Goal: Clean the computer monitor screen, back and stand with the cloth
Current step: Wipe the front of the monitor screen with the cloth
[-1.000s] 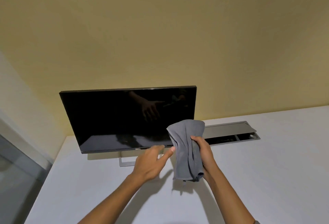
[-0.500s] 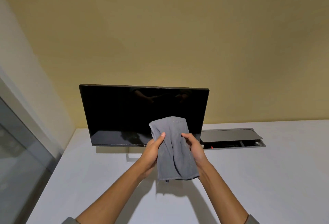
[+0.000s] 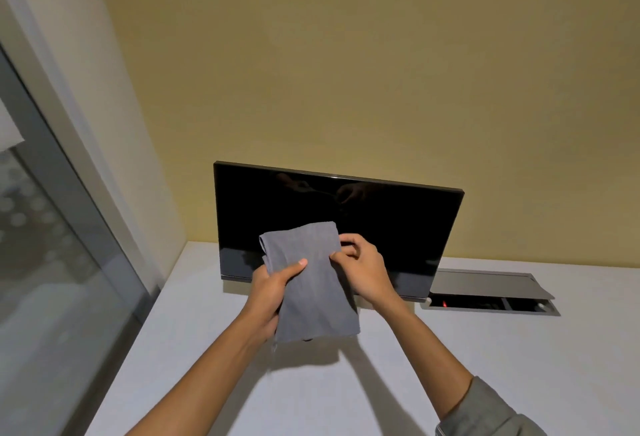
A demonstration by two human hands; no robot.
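Cloth (image 3: 311, 283) at frame centre, before the monitor (image 3: 381, 228), above the bench (image 3: 519, 359). Left hand (image 3: 268, 292) grip clamped on its left edge, thumb across; right hand (image 3: 363, 271) pinches its right edge.

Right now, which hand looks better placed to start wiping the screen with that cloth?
Probably the left hand: its thumb lies across the front of the grey cloth and its fingers wrap behind, a fuller hold. The right hand only pinches the cloth's edge. Both are in front of the monitor screen.
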